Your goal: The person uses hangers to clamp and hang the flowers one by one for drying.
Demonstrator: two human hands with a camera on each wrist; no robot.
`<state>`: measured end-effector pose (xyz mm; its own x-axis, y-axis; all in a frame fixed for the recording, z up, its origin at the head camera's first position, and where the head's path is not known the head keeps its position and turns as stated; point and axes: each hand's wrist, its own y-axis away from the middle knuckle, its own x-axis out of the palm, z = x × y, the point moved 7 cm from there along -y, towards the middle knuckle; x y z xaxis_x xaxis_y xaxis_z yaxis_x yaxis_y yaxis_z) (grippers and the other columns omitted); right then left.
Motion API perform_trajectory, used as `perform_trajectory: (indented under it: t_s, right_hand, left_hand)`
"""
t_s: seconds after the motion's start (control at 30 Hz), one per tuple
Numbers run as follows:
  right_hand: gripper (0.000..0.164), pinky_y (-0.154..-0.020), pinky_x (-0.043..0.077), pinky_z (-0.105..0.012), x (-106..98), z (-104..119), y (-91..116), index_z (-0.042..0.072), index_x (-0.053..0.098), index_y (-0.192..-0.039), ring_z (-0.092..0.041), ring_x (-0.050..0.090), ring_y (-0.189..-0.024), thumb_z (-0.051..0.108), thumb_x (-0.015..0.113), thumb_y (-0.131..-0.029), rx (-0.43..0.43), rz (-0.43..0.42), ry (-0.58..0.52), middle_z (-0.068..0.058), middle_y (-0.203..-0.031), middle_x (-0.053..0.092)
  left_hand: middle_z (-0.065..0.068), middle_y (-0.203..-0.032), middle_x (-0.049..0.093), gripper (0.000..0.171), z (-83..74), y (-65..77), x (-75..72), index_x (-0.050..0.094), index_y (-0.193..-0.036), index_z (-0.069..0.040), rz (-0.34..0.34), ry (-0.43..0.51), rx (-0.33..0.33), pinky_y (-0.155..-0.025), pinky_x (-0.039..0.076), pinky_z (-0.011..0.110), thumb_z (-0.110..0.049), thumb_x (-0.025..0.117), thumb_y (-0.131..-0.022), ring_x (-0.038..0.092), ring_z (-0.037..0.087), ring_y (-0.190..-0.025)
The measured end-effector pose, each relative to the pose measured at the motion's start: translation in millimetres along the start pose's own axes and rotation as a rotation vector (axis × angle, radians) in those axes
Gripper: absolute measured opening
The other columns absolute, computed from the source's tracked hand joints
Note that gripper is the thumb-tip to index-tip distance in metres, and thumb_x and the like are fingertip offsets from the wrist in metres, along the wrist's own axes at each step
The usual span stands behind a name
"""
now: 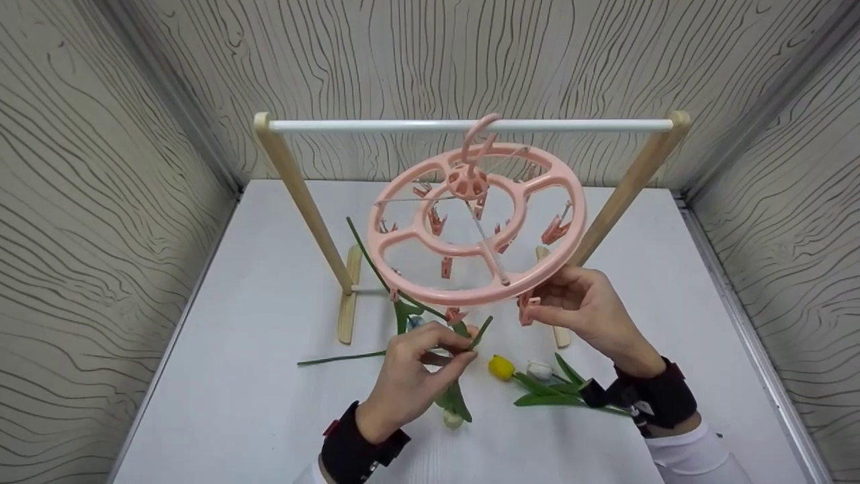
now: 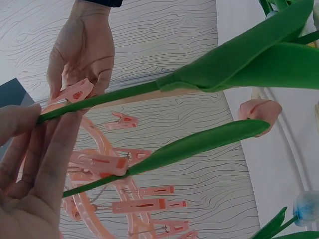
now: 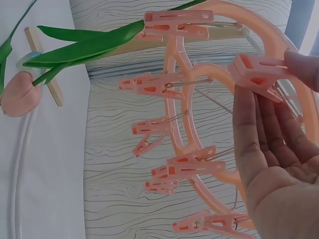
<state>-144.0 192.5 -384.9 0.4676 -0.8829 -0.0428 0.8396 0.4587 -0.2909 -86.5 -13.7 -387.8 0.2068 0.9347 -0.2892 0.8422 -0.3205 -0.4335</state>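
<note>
Down by the near rim of the pink rack (image 1: 463,296), the left hand (image 1: 418,370) is pinching a tulip (image 2: 214,74) near its stem end (image 1: 484,329), while the right hand (image 1: 594,312) is gripping a hanging clip (image 1: 525,314). I'd be spreading that clip fully, centring the stem, then releasing gently. The tulip's tilting bloom-down, showing broad green leaves (image 1: 459,405) and a pale head (image 1: 452,420).

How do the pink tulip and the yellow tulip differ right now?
Colour: the pink tulip has a pale pink bloom, the yellow tulip a bright yellow one.
Support: the pink tulip is held by a clip; the yellow tulip lies on the table.
Pose: the pink tulip hangs bloom down; the yellow tulip lies flat.
Both have green leaves.
</note>
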Motion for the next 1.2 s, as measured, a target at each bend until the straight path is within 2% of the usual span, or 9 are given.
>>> perform_trajectory:
  t_s: [0.1,0.27,0.47,0.63,0.83,1.0,1.2]
  right_hand:
    - [0.037,-0.073,0.059,-0.033,4.5,-1.2,-0.1,-0.01,0.052,-0.117,-0.032,0.065,-0.077,-0.01,0.061,-0.081,0.016,-0.023,0.007,-0.032,-0.094,0.058]
    - [0.04,-0.078,0.059,-0.031,12.9,-2.5,-0.4,-0.007,0.052,-0.12,-0.029,0.065,-0.081,-0.008,0.062,-0.081,0.028,-0.07,0.029,-0.029,-0.096,0.06]
    - [0.04,-0.082,0.058,-0.029,23.7,-2.1,-2.6,-0.008,0.053,-0.118,-0.033,0.062,-0.087,-0.008,0.064,-0.08,0.006,-0.109,0.008,-0.025,-0.097,0.062]
    - [0.04,-0.082,0.058,-0.03,31.1,-3.3,-2.5,-0.009,0.053,-0.117,-0.032,0.063,-0.087,-0.009,0.065,-0.078,-0.009,-0.154,-0.035,-0.023,-0.097,0.064]
    - [0.042,-0.081,0.058,-0.03,41.9,-4.5,-2.5,-0.009,0.052,-0.117,-0.03,0.065,-0.086,-0.01,0.065,-0.077,-0.024,-0.162,-0.05,-0.022,-0.096,0.065]
    - [0.042,-0.081,0.058,-0.032,49.6,-5.5,-2.8,-0.007,0.053,-0.117,-0.029,0.066,-0.083,-0.008,0.067,-0.077,-0.016,-0.156,-0.049,-0.019,-0.095,0.066]
    - [0.044,-0.082,0.057,-0.036,57.0,-5.7,-5.0,-0.008,0.051,-0.118,-0.032,0.066,-0.081,-0.011,0.066,-0.077,-0.066,-0.169,-0.065,-0.025,-0.095,0.065]
  left_hand:
    - [0.008,-0.089,0.069,0.01,-9.2,-2.6,-4.0,0.066,-0.088,-0.004,-0.014,0.009,0.03,-0.061,0.058,0.019,-0.001,0.069,-0.079,0.068,0.013,-0.079]
    - [0.008,-0.086,0.068,0.011,-16.0,-6.7,-9.6,0.066,-0.088,-0.003,-0.045,0.025,0.049,-0.061,0.058,0.02,0.0,0.069,-0.078,0.068,0.013,-0.076]
    - [0.008,-0.083,0.066,0.01,-21.7,-11.8,-15.6,0.065,-0.087,-0.002,-0.093,0.023,0.083,-0.059,0.058,0.023,0.0,0.069,-0.078,0.067,0.012,-0.073]
    - [0.007,-0.083,0.066,0.013,-16.0,-13.4,-17.2,0.066,-0.089,-0.004,-0.114,0.019,0.096,-0.059,0.058,0.022,0.001,0.069,-0.078,0.066,0.012,-0.072]
    - [0.004,-0.086,0.066,0.014,-5.5,-13.0,-18.4,0.066,-0.092,-0.01,-0.136,0.031,0.137,-0.061,0.058,0.019,-0.003,0.069,-0.08,0.066,0.013,-0.073]
    - [0.002,-0.089,0.067,0.015,-3.9,-12.2,-22.6,0.066,-0.095,-0.013,-0.167,0.031,0.175,-0.06,0.058,0.02,-0.007,0.067,-0.082,0.067,0.012,-0.074]
    - [0.004,-0.09,0.067,0.017,-7.6,-11.2,-28.5,0.066,-0.097,-0.01,-0.228,0.008,0.248,-0.064,0.058,0.021,-0.004,0.068,-0.081,0.067,0.013,-0.076]
